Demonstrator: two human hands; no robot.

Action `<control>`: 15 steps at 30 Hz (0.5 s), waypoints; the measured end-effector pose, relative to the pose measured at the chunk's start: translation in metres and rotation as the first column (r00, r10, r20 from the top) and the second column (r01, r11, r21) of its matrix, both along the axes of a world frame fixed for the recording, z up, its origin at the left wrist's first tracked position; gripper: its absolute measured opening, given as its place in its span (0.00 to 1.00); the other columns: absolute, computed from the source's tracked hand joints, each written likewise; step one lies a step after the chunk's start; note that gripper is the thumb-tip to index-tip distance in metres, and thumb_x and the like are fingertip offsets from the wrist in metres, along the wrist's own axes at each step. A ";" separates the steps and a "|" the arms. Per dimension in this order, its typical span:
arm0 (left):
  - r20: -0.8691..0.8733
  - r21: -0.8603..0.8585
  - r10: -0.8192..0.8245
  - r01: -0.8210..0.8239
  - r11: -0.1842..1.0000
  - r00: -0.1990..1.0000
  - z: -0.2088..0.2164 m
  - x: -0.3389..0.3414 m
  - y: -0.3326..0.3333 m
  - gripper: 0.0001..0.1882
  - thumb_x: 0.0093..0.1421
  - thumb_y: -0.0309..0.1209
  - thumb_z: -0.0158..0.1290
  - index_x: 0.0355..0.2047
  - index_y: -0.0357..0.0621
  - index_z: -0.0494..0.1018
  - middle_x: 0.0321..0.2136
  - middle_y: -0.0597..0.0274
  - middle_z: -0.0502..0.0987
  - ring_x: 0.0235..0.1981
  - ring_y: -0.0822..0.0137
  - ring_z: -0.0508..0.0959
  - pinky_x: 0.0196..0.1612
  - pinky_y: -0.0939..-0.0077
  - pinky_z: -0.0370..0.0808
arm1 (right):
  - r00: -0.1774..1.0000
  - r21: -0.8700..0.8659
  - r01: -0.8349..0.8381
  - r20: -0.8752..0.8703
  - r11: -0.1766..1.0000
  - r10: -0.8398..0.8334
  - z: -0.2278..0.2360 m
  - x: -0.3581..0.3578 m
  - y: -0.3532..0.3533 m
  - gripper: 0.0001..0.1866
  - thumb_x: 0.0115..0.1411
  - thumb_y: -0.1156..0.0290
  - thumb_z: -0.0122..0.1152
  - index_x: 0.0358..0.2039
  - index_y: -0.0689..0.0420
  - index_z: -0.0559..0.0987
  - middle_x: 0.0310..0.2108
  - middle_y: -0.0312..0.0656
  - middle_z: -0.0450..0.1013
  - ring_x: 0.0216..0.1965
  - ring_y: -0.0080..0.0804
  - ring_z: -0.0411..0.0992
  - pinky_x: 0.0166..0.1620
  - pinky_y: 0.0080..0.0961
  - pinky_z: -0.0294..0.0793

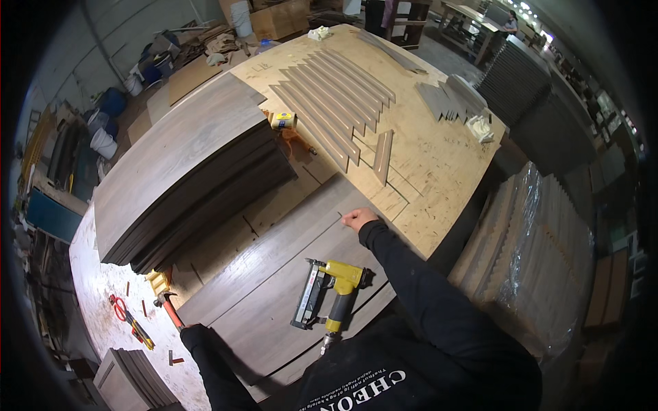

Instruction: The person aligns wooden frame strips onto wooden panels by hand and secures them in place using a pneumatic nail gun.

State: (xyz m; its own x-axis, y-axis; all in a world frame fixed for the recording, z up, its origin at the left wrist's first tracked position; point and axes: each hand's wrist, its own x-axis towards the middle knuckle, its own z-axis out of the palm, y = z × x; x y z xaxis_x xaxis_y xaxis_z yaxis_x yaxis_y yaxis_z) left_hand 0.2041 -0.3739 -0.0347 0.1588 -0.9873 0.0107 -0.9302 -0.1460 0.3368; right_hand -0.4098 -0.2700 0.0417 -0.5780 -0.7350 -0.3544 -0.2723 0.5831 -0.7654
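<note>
My left hand, mostly hidden by its dark sleeve, is closed round the orange handle of a claw hammer. The hammer's head lies over the left end of the grey wood-grain panel in front of me. At the panel's far right part, my right hand has its fingers drawn together close to the surface. A tiny dark mark or piece shows at its fingertips; what they hold, if anything, is too small to name. Between my arms a yellow and black nail gun lies on the panel, its hose fitting toward me.
A tall stack of grey boards stands beyond the panel. Grooved strips lie in a row on the plywood table, near a glue bottle. Red-handled scissors and a yellow cutter lie left. Wrapped boards stand right.
</note>
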 end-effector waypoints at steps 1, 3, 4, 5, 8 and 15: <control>0.169 0.012 0.119 -0.123 0.992 0.978 0.024 -0.015 0.004 0.11 0.50 0.32 0.45 0.16 0.40 0.70 0.16 0.54 0.74 0.20 0.56 0.74 0.24 0.65 0.69 | 1.000 -0.008 -0.005 0.007 1.000 0.005 -0.001 0.003 -0.002 0.12 0.43 0.61 0.63 0.26 0.55 0.81 0.26 0.46 0.76 0.30 0.36 0.74 0.39 0.26 0.71; 0.272 0.039 0.013 -0.025 0.999 0.962 0.028 -0.003 0.004 0.11 0.50 0.31 0.45 0.16 0.39 0.70 0.16 0.54 0.73 0.20 0.57 0.75 0.24 0.66 0.69 | 1.000 0.011 0.000 -0.001 1.000 0.000 0.000 0.008 -0.005 0.12 0.44 0.62 0.63 0.26 0.55 0.81 0.25 0.46 0.76 0.30 0.36 0.74 0.39 0.26 0.71; 0.363 0.081 -0.094 0.070 0.994 0.927 0.029 0.002 0.005 0.10 0.50 0.30 0.45 0.16 0.38 0.70 0.16 0.54 0.73 0.20 0.57 0.75 0.24 0.67 0.69 | 1.000 0.011 -0.007 0.004 1.000 0.007 0.001 0.010 -0.007 0.12 0.44 0.62 0.63 0.26 0.55 0.81 0.25 0.46 0.76 0.30 0.36 0.74 0.39 0.26 0.71; 0.368 0.082 -0.087 0.061 0.995 0.926 0.028 0.007 0.007 0.10 0.50 0.30 0.45 0.16 0.38 0.70 0.16 0.54 0.73 0.20 0.57 0.75 0.24 0.67 0.69 | 1.000 0.013 -0.011 0.000 1.000 0.011 0.002 0.013 -0.009 0.11 0.44 0.62 0.62 0.26 0.55 0.81 0.25 0.46 0.76 0.30 0.36 0.74 0.39 0.26 0.71; 0.278 0.066 0.007 -0.026 0.997 0.961 0.028 0.010 0.010 0.10 0.50 0.29 0.45 0.16 0.37 0.69 0.15 0.54 0.73 0.20 0.58 0.75 0.24 0.68 0.69 | 1.000 0.035 -0.012 -0.020 0.999 0.013 0.007 0.019 -0.011 0.11 0.45 0.62 0.61 0.26 0.54 0.81 0.26 0.45 0.76 0.31 0.38 0.74 0.40 0.27 0.71; 0.023 0.099 0.263 -0.264 0.959 0.964 0.084 -0.050 0.022 0.09 0.50 0.31 0.46 0.20 0.37 0.70 0.19 0.51 0.75 0.23 0.56 0.76 0.26 0.67 0.70 | 0.998 0.066 0.007 -0.055 0.998 -0.003 0.007 0.017 -0.010 0.11 0.46 0.61 0.59 0.26 0.53 0.80 0.28 0.44 0.75 0.33 0.39 0.73 0.40 0.28 0.71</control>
State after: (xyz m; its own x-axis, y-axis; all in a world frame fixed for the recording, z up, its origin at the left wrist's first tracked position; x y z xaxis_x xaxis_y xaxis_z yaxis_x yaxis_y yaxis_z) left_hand 0.1541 -0.3524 0.0496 0.4142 -0.9063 -0.0839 -0.8570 -0.4194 0.2996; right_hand -0.3929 -0.2802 0.0490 -0.6015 -0.7081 -0.3698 -0.3094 0.6334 -0.7093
